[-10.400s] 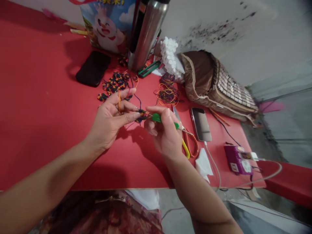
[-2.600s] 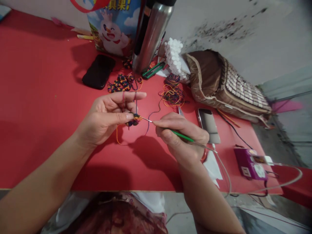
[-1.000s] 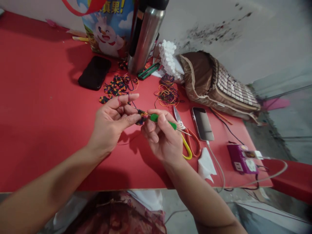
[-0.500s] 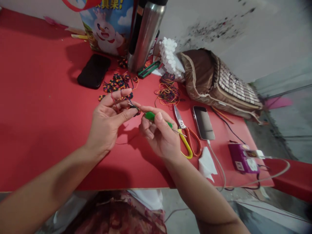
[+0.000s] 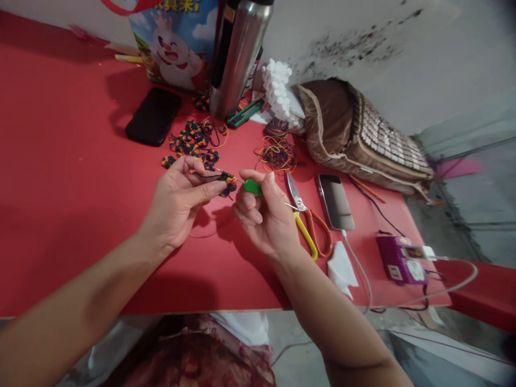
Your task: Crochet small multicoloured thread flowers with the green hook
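Note:
Between thumb and fingers, my left hand (image 5: 179, 196) pinches a small crocheted piece (image 5: 229, 185) in dark, yellow and orange yarn. A strand of yarn runs over its raised fingers. My right hand (image 5: 268, 212) is closed around a crochet hook (image 5: 252, 187) with a green grip. The hook's thin metal tip reaches leftward to the piece; its other metal end sticks out beyond my palm. Just behind my left hand lies a pile of small crocheted pieces (image 5: 193, 138) in the same colours. A loose tangle of multicoloured yarn (image 5: 278, 153) rests farther right.
Scissors (image 5: 308, 220) and a charging phone (image 5: 336, 201) lie to the right, near a tissue (image 5: 342, 269) and a purple power block (image 5: 401, 260). Behind stand a steel flask (image 5: 242, 59), a green cutter (image 5: 245, 113) and a printed bag (image 5: 173, 48). A black phone (image 5: 153, 116) lies left; a brown cushion (image 5: 363, 134) leans right.
My right hand has shifted slightly right, and the hook has turned. More of the crocheted piece shows now. The raised fingers of my left hand have curled in.

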{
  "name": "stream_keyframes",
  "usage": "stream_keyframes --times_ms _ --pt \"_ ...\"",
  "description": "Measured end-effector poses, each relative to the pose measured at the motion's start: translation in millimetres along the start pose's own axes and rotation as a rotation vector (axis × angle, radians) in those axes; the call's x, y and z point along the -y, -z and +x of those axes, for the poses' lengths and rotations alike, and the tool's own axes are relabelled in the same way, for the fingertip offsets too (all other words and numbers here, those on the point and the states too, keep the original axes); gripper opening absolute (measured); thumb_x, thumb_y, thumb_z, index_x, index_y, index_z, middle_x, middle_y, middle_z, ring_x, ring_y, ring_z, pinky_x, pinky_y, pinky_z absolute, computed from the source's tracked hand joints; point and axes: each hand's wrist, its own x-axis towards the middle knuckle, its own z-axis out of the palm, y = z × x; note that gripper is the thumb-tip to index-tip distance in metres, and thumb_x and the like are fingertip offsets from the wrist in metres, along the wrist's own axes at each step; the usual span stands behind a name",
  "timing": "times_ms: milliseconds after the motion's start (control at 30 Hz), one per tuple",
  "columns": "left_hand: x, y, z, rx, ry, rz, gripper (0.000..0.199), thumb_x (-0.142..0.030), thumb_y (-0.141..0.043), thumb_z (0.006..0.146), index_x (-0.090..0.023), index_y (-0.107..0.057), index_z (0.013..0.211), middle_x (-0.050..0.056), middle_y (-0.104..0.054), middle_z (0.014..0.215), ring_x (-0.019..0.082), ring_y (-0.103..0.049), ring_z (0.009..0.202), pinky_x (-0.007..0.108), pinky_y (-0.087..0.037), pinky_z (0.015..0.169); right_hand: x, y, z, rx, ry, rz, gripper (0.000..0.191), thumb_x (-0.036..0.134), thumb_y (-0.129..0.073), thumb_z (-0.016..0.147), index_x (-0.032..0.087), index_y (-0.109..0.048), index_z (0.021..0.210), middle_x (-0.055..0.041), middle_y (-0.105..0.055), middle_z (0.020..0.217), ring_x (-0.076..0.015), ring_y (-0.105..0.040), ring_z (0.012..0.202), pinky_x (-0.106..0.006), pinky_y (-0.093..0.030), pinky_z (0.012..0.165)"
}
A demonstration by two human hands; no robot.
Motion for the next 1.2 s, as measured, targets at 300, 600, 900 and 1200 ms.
stream_keyframes --times_ms 300,600,900,1200 --pt "6.1 -3.5 -4.9 0.016 -0.022 0.059 0.048 0.0 -0.092 0.071 -0.02 -0.073 0.111 -0.006 -0.075 0.071 0.011 -0.074 0.069 0.021 -0.064 0.075 2.9 -7.8 -9.0 -0.067 0.11 -0.038 0.026 0.05 -0.084 0.097 0.024 -0.087 0.095 0.0069 -0.06 0.058 -0.0035 -0.027 0.042 -0.022 -0.027 0.044" --pt "2.2 -3.6 -5.1 -0.011 -0.094 0.096 0.052 -0.002 -0.09 0.075 -0.023 -0.074 0.12 -0.005 -0.078 0.081 0.013 -0.078 0.079 0.025 -0.065 0.081 -1.2 -6.1 -8.5 -0.071 0.199 -0.212 0.03 0.056 -0.084 0.095 0.027 -0.085 0.104 0.0055 -0.063 0.065 -0.0062 -0.034 0.047 -0.026 -0.034 0.048" --pt "1.6 -0.5 -4.0 0.022 -0.093 0.181 0.06 -0.007 -0.096 0.074 -0.03 -0.078 0.127 -0.005 -0.078 0.079 0.015 -0.073 0.072 0.029 -0.063 0.076 0.9 0.8 -12.7 -0.031 0.147 -0.33 0.027 0.051 -0.085 0.097 0.028 -0.087 0.112 0.0027 -0.065 0.067 -0.0112 -0.048 0.055 -0.027 -0.039 0.05" --pt "-4.7 6.4 4.1 0.146 -0.028 0.174 0.035 -0.015 -0.095 0.074 -0.023 -0.089 0.107 0.005 -0.082 0.095 0.017 -0.073 0.089 0.026 -0.061 0.08 17.7 1.8 -7.7 0.105 0.015 -0.091 0.03 0.055 -0.089 0.09 0.025 -0.083 0.09 0.0111 -0.049 0.049 -0.0035 -0.023 0.039 -0.021 -0.025 0.04"
